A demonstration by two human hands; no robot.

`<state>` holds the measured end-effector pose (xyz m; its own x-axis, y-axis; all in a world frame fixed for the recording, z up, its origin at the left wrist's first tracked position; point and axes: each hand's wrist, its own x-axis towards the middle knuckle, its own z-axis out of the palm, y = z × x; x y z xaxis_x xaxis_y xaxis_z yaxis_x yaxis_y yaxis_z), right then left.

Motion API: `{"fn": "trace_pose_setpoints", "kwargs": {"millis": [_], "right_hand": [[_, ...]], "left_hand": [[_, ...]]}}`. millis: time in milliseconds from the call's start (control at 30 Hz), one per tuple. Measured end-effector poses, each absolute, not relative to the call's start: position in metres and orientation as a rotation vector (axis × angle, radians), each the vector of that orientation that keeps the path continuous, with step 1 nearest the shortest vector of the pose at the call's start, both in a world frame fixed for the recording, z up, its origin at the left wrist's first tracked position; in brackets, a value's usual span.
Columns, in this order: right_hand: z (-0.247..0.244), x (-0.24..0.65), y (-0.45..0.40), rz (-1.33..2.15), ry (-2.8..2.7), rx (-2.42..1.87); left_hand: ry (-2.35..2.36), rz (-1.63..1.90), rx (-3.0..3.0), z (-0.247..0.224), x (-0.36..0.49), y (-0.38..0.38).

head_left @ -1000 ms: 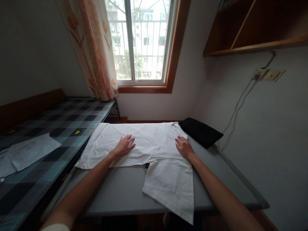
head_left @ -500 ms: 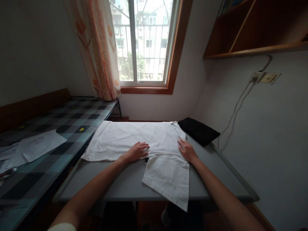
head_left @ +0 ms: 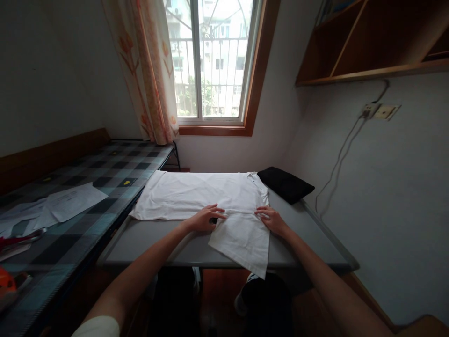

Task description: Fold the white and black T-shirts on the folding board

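Observation:
A white T-shirt (head_left: pixel 189 192) lies folded lengthwise on the grey table (head_left: pixel 157 243), its neckline to the right. Its sleeve (head_left: pixel 242 238) spreads toward me, and the tip hangs past the table's front edge. My left hand (head_left: pixel 205 218) rests at the left end of the sleeve's fold, fingers stretched out and apart on the cloth. A small dark patch shows beneath that hand; I cannot make out what it is. At the other end of the fold, my right hand (head_left: pixel 274 221) touches the sleeve with its fingers spread.
A black folded cloth (head_left: pixel 286 185) lies at the table's far right corner. On the left stands a bed with a checked mattress (head_left: pixel 140 161), holding papers (head_left: pixel 75 201) and a partly visible orange object (head_left: pixel 6 283). A wooden shelf (head_left: pixel 351 47) and cables (head_left: pixel 336 164) are on the right wall.
My right hand has come down from the neckline side to the sleeve's fold. My left hand has shifted slightly right, its fingers now over the sleeve's edge. The view has tilted downward.

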<state>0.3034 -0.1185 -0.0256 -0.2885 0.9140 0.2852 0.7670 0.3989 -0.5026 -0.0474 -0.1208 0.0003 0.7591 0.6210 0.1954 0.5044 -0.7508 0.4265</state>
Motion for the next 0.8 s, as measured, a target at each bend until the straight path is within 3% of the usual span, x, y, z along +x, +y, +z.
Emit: {"fn": "trace_pose_setpoints", "kwargs": {"millis": [333, 567, 700, 800], "right_hand": [[0.012, 0.319, -0.171, 1.108, -2.484, -1.266], [0.000, 0.305, -0.189, 0.859, -2.454, -1.302], [-0.003, 0.296, -0.196, 0.752, -2.447, -1.209], [0.009, 0.296, -0.187, 0.906, -2.413, -1.168]], "left_hand": [[0.829, 0.656, 2.335, -0.002, -0.044, -0.126], [0.909, 0.958, 2.007, -0.009, -0.038, -0.115], [0.786, 0.822, 2.129, -0.007, -0.040, -0.123], [0.731, 0.679, 2.187, -0.002, -0.039, -0.128]]}}
